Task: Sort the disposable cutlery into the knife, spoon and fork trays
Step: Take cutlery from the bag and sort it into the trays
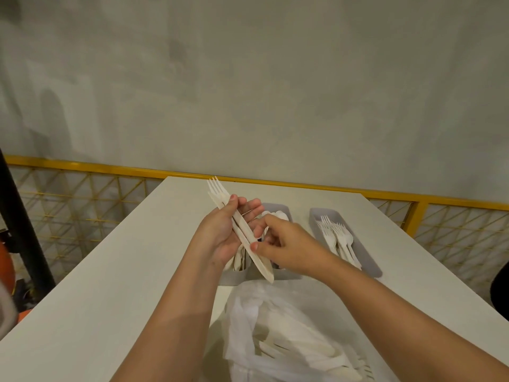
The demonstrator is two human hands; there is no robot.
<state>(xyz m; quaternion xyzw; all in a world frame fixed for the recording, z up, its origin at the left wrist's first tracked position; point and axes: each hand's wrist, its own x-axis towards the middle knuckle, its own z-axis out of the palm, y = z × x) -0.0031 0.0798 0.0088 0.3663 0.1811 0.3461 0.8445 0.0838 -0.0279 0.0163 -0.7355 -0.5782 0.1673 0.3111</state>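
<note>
White plastic cutlery bundle (pixel 243 230) (fork tines up): left hand (pixel 220 235) fingers curled round it, right hand (pixel 283 244) pinching.

My left hand (pixel 220 232) grips a cutlery bundle (pixel 245 230), fork tines up and away from me, handles slanting down toward me. My right hand (pixel 286 244) pinches the bundle lower down. Beyond, on the white table (pixel 124 271), a grey tray (pixel 376 270) holds forks; a translucent bag (pixel 275 312) of cutlery lies nearest me.
</note>
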